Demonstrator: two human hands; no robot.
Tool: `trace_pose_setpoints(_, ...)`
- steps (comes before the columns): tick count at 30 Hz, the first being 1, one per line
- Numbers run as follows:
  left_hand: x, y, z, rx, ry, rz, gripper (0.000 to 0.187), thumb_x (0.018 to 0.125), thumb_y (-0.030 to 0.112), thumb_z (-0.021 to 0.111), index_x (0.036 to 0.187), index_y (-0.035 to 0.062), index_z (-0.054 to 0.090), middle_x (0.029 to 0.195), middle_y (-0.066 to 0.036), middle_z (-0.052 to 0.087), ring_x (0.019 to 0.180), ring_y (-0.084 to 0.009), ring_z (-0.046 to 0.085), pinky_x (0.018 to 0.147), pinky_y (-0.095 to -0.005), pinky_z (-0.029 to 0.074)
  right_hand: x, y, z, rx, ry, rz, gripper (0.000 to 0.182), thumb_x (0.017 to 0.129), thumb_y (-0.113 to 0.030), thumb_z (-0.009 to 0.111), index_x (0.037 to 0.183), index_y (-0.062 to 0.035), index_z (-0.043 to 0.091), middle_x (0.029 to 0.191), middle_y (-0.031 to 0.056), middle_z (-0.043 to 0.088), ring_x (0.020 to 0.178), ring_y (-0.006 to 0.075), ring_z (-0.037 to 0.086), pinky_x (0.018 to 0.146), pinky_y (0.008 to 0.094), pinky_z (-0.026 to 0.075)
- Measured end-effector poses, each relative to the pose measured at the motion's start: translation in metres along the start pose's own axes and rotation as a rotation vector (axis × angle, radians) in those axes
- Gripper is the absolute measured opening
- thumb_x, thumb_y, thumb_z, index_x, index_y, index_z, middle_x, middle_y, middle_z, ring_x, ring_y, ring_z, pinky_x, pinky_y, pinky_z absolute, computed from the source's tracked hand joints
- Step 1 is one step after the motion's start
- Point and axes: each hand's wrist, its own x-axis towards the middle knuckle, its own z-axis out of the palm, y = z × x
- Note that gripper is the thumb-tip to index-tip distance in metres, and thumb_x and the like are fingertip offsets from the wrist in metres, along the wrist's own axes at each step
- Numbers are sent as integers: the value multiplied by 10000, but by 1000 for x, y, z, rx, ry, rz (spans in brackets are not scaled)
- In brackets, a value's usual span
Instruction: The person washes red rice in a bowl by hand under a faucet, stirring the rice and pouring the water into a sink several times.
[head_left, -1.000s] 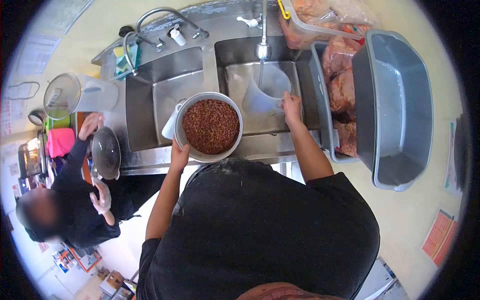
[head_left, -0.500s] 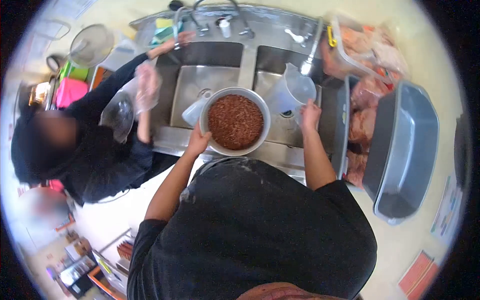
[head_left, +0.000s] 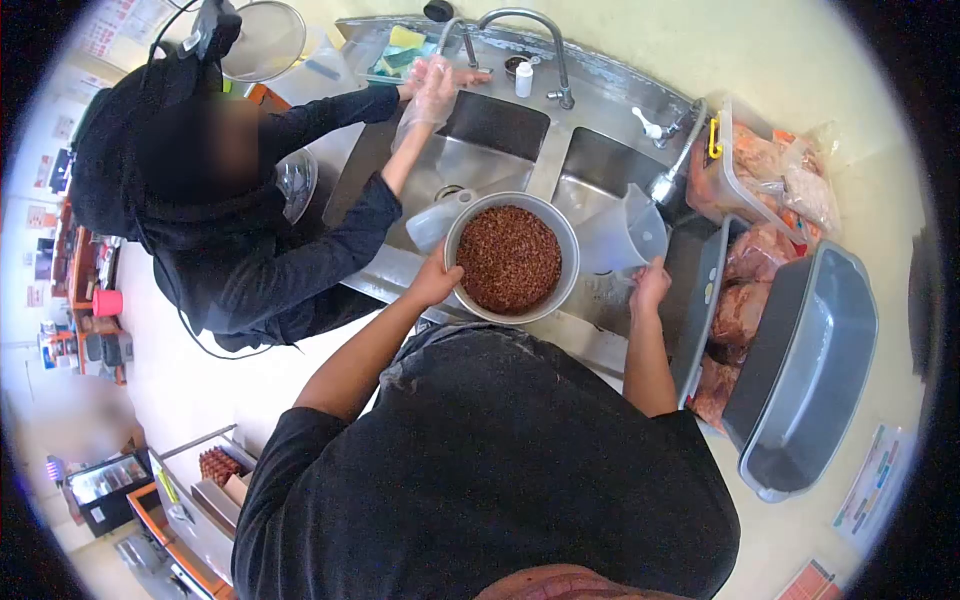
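Observation:
A round metal pot [head_left: 572, 250] full of reddish-brown grains [head_left: 509, 260] is held over the sink's front edge. My left hand [head_left: 436, 279] grips its left side, thumb on the rim. To the right, my right hand [head_left: 650, 286] is closed on the handle of a translucent plastic jug [head_left: 612, 235], which is tilted over the right basin. Another translucent container [head_left: 432, 222] lies just left of the pot, partly hidden by it.
A co-worker in dark clothes [head_left: 290, 270] reaches over the left basin with a plastic-gloved hand [head_left: 433, 92]. At right are a grey tub [head_left: 815, 370], bagged meat [head_left: 740, 310] and a clear bin [head_left: 700, 180]. Faucets [head_left: 563, 60] stand behind.
The view has shifted, so the sink appears farther right and tilted. The co-worker has leaned in closer, and the gloved hand is now near the faucet. My hands still hold the pot and jug.

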Motion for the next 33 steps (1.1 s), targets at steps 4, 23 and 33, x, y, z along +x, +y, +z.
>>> trace_pose_setpoints(4, -3, 11, 0, 27, 14, 42, 699, 757, 62, 536, 1413, -6, 302, 1344, -214, 467, 1290, -312, 424, 1093, -380, 299, 12, 28, 2, -604, -67, -319, 413, 923, -323, 538, 612, -52, 515, 536, 33, 492, 466, 155, 473, 458, 315, 387)
trace_pose_setpoints(23, -1, 13, 1, -10, 17, 44, 699, 745, 48, 530, 1410, 12, 318, 1346, -203, 477, 1299, -311, 424, 1088, -378, 310, 27, 62, 16, -558, -83, -219, 378, 911, -305, 574, 640, -45, 531, 570, 27, 506, 471, 136, 446, 448, 319, 352)
trace_pose_setpoints(33, 0, 7, -1, 36, 28, 28, 706, 757, 17, 513, 1428, 5, 297, 1365, -187, 464, 1303, -285, 410, 1101, -373, 289, 8, 37, 29, -613, -71, -314, 434, 892, -345, 590, 660, 21, 583, 588, 76, 560, 496, 185, 502, 486, 362, 395)
